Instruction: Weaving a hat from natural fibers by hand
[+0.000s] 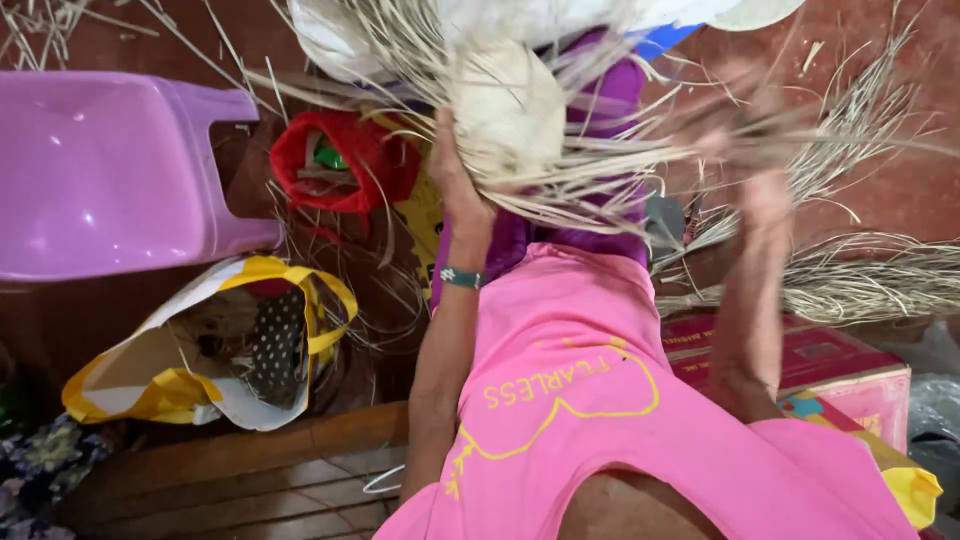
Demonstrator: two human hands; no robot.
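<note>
A bundle of pale dried straw strips [600,165] fans out above my lap. My left hand [452,170] is raised with its back toward me and grips the bundle next to a pale woven piece [505,105]. A teal band sits on that wrist. My right hand [738,130] is blurred by motion and closes on the strips at the right side of the bundle. Below both arms are my pink shirt [580,400] and a purple cloth [610,100].
A purple plastic stool [100,170] lies at the left. A red bag [345,165] and a yellow-and-white bag [220,350] sit on the floor. A red cardboard box [830,365] is at the right, with loose straw [870,275] behind it. A wooden bench edge [240,470] is at the lower left.
</note>
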